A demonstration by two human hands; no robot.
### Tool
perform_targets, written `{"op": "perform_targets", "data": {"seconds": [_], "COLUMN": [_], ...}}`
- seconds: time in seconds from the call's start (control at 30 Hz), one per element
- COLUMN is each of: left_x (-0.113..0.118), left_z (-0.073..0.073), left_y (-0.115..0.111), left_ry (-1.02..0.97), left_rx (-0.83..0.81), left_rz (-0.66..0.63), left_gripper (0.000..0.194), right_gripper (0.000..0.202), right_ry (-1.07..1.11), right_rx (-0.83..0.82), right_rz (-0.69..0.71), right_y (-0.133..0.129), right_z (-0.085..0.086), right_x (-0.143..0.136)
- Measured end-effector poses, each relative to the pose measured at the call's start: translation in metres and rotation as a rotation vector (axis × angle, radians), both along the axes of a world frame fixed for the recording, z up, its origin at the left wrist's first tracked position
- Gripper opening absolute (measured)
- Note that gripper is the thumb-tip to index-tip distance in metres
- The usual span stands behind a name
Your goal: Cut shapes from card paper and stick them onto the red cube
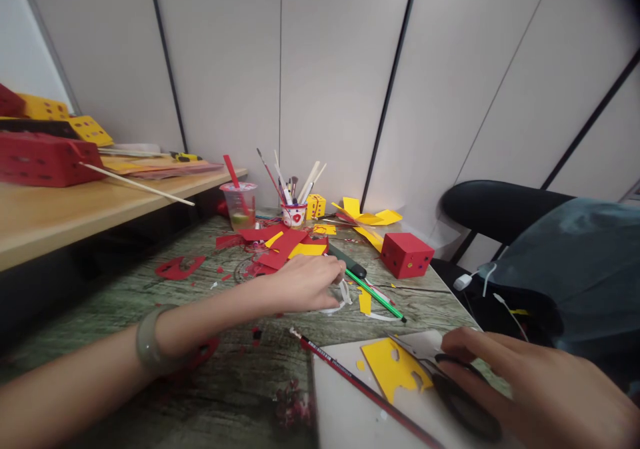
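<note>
My left hand reaches across the table, its fingers bent downward and the thumb apart from them. Its fingertips are at the upper end of a green pen, beside a curled white strip; whether they touch is unclear. At the lower right my right hand holds black-handled scissors. Their blades lie over a yellow paper piece with holes cut in it, on a white board or sheet. A dark red-and-black pencil lies across the white surface's left edge.
A red paper box with dots stands at the right edge. Red paper scraps, a plastic cup with a straw and a brush cup are behind. A wooden shelf overhangs the left; a black chair stands right.
</note>
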State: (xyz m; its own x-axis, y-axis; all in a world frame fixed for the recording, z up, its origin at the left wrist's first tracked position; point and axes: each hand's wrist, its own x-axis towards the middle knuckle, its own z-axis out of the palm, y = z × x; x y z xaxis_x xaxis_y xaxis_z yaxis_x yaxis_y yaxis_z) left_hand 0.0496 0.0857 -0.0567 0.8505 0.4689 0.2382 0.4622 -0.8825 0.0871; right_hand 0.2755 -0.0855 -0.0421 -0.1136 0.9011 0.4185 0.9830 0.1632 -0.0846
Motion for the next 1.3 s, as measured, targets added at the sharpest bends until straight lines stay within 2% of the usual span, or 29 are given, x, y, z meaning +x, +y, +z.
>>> {"op": "perform_targets", "data": {"seconds": [0.07,0.13,0.23,0.33,0.4,0.47,0.6,0.77,0.87,1.0,1.07,1.2,1.3], "left_x": [-0.002,-0.004,-0.002,0.008,0.016,0.024,0.032,0.020,0.013,0.019,0.027,0.039,0.042], "left_z": [0.001,0.004,0.011,0.016,0.015,0.011,0.003,0.015,0.025,0.029,0.030,0.033,0.038], "left_y": [0.000,0.000,0.006,0.018,0.029,0.038,0.049,0.050,0.042,0.020,0.006,-0.015,-0.022], "left_ry": [-0.013,-0.010,0.011,0.061,0.130,0.181,0.186,0.049,-0.140,-0.446,-0.539,-0.686,-0.757], "left_rx": [-0.004,-0.024,-0.060,-0.084,-0.102,-0.104,-0.077,-0.120,-0.175,-0.282,-0.335,-0.376,-0.375], "left_rz": [-0.014,-0.057,-0.180,-0.334,-0.442,-0.497,-0.459,-0.356,-0.307,-0.279,-0.296,-0.333,-0.357], "left_gripper": [0.053,0.063,0.040,0.042,0.037,0.020,0.020,0.020,0.019,0.016,0.012,0.006,0.006], "right_gripper": [0.017,0.020,0.018,0.015,0.014,0.013,0.010,0.015,0.014,0.006,0.009,0.004,0.013], "right_ry": [-0.156,-0.188,-0.125,-0.079,-0.070,-0.077,-0.085,0.006,0.173,0.742,0.946,1.099,1.234], "right_rx": [-0.092,-0.166,-0.224,-0.248,-0.268,-0.275,-0.267,-0.282,-0.274,-0.300,-0.309,-0.353,-0.447], "right_rz": [-0.046,-0.082,-0.062,-0.035,-0.033,-0.027,-0.006,0.007,0.044,0.205,0.239,0.296,0.394], "right_y": [0.003,0.006,0.011,0.017,0.021,0.024,0.028,0.023,0.025,0.037,0.045,0.052,0.048], "right_z": [0.004,0.007,0.012,0.016,0.016,0.015,0.014,0.019,0.024,0.026,0.027,0.029,0.032], "right_x": [-0.004,-0.007,-0.013,-0.019,-0.023,-0.025,-0.026,-0.027,-0.028,-0.029,-0.030,-0.038,-0.046]}}
